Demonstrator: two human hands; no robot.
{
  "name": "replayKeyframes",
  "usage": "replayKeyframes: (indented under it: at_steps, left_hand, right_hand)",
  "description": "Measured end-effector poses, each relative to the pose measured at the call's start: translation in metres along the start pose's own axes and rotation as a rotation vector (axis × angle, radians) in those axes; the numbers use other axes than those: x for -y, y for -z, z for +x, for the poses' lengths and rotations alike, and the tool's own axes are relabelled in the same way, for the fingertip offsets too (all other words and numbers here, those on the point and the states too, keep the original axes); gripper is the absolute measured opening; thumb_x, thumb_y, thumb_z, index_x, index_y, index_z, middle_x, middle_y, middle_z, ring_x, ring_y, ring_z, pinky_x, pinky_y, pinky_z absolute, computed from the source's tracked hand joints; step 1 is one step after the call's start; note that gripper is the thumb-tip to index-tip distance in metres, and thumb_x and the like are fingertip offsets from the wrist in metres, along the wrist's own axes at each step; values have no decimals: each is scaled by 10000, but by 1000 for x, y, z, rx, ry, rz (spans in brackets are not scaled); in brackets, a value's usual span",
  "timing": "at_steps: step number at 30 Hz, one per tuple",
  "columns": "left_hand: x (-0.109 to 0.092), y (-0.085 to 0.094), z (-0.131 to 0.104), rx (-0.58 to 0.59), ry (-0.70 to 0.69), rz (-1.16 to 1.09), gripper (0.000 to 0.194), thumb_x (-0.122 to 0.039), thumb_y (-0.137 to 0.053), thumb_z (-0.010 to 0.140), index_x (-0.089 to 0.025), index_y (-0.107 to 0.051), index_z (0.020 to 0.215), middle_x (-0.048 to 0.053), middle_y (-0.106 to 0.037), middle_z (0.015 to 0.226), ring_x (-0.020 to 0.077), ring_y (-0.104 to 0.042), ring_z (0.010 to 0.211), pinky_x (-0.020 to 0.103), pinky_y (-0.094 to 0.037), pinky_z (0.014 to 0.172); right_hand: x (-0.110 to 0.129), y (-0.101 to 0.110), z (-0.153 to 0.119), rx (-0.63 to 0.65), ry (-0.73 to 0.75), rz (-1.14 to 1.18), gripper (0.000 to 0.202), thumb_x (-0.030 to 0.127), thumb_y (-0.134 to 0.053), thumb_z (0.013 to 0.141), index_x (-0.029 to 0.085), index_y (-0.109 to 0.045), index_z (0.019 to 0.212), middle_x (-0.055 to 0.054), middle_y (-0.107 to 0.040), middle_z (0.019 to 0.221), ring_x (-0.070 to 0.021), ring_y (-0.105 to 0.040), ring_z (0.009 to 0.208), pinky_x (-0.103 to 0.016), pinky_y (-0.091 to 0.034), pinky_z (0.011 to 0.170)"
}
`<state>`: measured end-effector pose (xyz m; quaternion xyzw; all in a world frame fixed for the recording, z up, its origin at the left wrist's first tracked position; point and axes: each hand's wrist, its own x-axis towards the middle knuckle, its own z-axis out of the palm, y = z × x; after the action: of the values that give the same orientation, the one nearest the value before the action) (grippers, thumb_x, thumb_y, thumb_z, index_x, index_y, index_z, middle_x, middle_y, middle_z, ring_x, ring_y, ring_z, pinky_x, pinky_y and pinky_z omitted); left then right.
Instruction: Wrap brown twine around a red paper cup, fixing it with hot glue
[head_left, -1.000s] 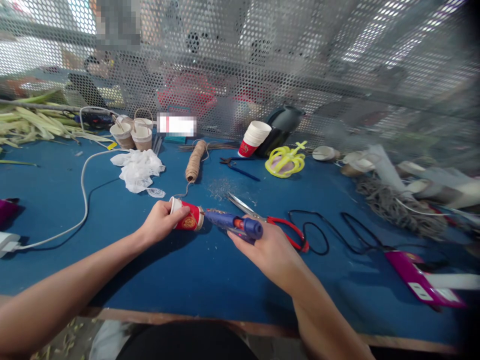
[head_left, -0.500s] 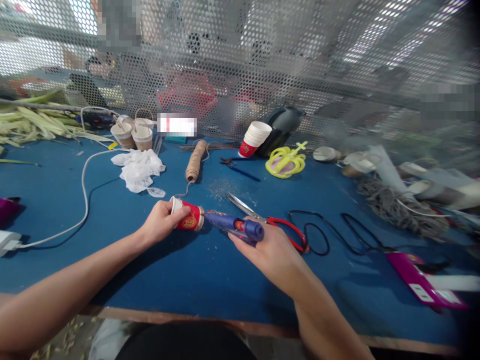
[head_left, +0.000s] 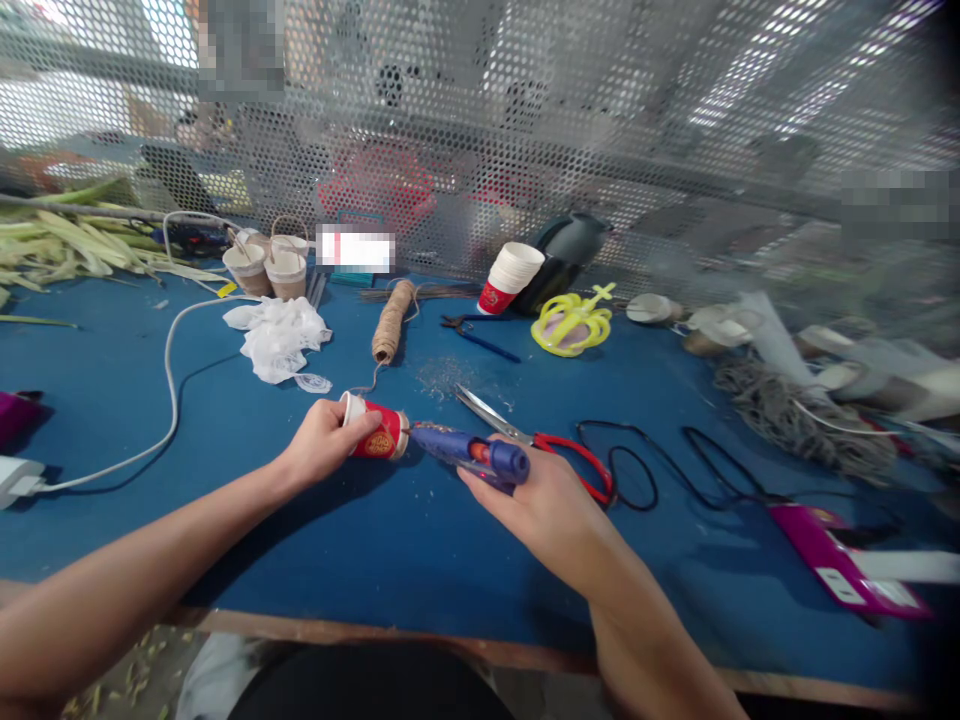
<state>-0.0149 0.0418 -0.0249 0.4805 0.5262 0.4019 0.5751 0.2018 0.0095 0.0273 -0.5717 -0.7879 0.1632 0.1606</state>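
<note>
My left hand [head_left: 324, 440] is closed around a red paper cup [head_left: 384, 436] with a gold emblem, tipped on its side with its white rim to the left. In my right hand [head_left: 544, 500] is a blue hot glue gun [head_left: 465, 450]; its nozzle tip is at the base end of the cup. A strand of twine runs from the cup to a roll of brown twine [head_left: 393, 322] behind it. Open scissors with red handles [head_left: 577, 455] lie just beyond my right hand, partly hidden by it.
Twine-wrapped cups [head_left: 285, 272] and white lace [head_left: 279, 335] lie back left. Pliers [head_left: 484, 340], stacked paper cups [head_left: 511, 275] and a yellow crown-shaped piece [head_left: 571, 325] stand toward the perforated metal screen [head_left: 450, 170]. A purple device [head_left: 832, 565] and black cord lie right; a white cable [head_left: 174, 390] crosses left.
The cup has rolled slightly in my left hand, so its gold emblem sits a little differently. The glue gun stays at the cup's base, almost still.
</note>
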Motion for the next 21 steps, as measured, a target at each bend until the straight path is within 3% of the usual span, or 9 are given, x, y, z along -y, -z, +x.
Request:
replayKeyframes:
  at_steps: [21]
  left_hand:
    - [2,1,2,-18,-28,49,296,-402,-595,635,-122,-597,538,15,-587,489,146,-540,507,230,-409,488]
  right_hand:
    - [4,3,-2,66,12,22,130,237,-512,764,190,-499,644,10,-568,595,-119,-505,529,-230,-384,503]
